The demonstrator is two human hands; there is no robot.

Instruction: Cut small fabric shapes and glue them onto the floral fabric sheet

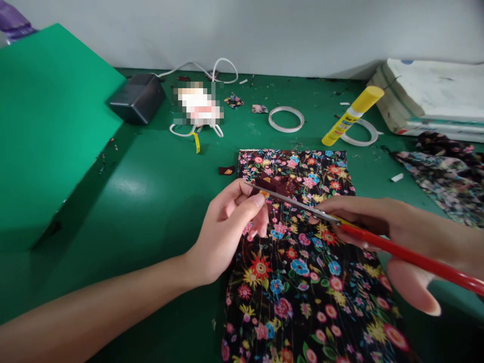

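A plain grey wall (302,35) rises behind a green tabletop (166,201), whose surface catches soft pale glare (134,184).

Floral cloth (302,297) at 5 o'clock was black with pink, red, blue and yellow blooms, green leaves. Scraps (279,183) near centre: dark maroon, orange marks. Scissors (365,236) at 4 had silvery blades, red handle. Counter (132,217) was plain green. Glue stick (342,128) at 2 was yellow, white band. Adapter (138,98) at 10: black.
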